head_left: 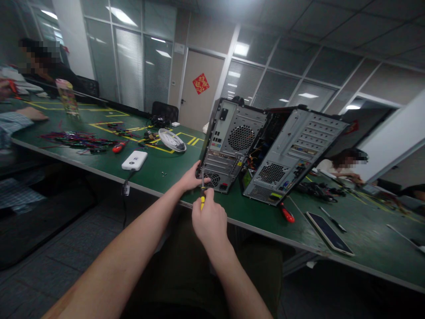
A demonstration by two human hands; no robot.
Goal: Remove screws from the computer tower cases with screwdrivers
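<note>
My right hand (210, 216) is closed round the yellow and black handle of a screwdriver (202, 200). Its shaft points up at the lower left of a computer case (215, 159), whose back panel faces me. At that same corner, my left hand (191, 178) grips the case edge, thumb across the back panel near the shaft and the other fingers partly hidden at the side. The screwdriver's tip is too small to make out. Beside this case stands a second computer case (279, 155), tilted in view, with cables showing between the two.
Left on the green table (159, 177) are a white power bank (134, 160) with a cable, a red-handled tool (118, 147), a wire heap (76, 139) and a white basket (171, 140). Right are another red handle (287, 214) and a phone (328, 232). People sit at both sides.
</note>
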